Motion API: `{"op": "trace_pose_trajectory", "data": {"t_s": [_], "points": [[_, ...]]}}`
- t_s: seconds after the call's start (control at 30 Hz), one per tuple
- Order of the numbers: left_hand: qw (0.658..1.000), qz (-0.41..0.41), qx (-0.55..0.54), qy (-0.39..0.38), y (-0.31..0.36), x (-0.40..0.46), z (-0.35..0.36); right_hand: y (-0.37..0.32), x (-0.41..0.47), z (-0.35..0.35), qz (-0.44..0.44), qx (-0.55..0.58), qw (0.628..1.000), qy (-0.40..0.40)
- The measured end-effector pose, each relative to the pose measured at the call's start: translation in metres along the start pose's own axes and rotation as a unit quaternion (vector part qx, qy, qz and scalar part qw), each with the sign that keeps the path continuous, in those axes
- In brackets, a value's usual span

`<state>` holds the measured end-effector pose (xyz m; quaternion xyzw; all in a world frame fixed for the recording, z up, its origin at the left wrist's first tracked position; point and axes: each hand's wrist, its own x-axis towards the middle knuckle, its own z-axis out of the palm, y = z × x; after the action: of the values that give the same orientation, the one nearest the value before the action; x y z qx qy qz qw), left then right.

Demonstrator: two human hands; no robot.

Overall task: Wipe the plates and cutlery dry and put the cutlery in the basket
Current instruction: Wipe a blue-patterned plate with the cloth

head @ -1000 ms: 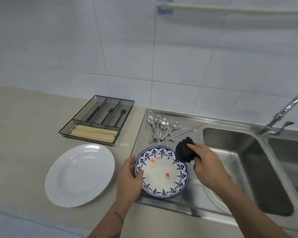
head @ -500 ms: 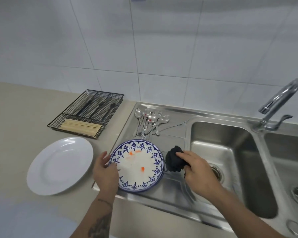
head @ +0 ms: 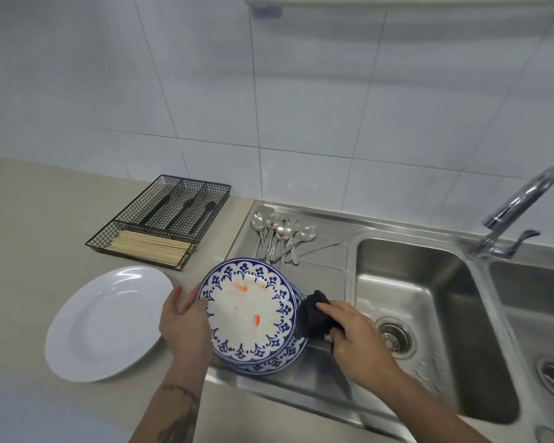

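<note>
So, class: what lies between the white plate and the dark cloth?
The left hand and the blue-patterned plate it grips, seen in the head view. The right hand holds the cloth.

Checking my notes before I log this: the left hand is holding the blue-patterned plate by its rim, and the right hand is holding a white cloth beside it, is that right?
Not quite: the cloth is black, not white, as the head view shows. The rest holds: the left hand holds the blue-patterned plate by its rim, and the right hand holds the cloth beside it.
</note>
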<state>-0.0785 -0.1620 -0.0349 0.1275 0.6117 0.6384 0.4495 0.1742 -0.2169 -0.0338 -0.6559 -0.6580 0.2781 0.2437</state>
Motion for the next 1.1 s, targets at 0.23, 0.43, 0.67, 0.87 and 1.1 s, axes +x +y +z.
{"op": "trace_pose_trajectory", "data": {"t_s": [0.23,0.43,0.67,0.87,1.1], "points": [[0.996,-0.049,-0.058,-0.039,0.022,0.015,-0.001,-0.024,0.006,0.009,0.040,0.111,0.990,0.079],[0.976,-0.105,-0.081,-0.173,0.022,0.008,0.022,-0.031,0.002,0.004,0.021,0.217,0.962,0.164],[0.962,-0.082,-0.042,-0.255,0.016,-0.024,0.072,-0.010,-0.006,-0.015,0.069,0.324,0.912,0.241],[0.953,-0.062,0.028,-0.296,-0.008,-0.060,0.117,0.020,-0.034,-0.052,0.097,0.209,0.930,0.285],[0.945,0.021,0.134,-0.298,-0.029,-0.109,0.170,0.059,-0.050,-0.070,0.115,-0.040,0.961,0.250]]}}
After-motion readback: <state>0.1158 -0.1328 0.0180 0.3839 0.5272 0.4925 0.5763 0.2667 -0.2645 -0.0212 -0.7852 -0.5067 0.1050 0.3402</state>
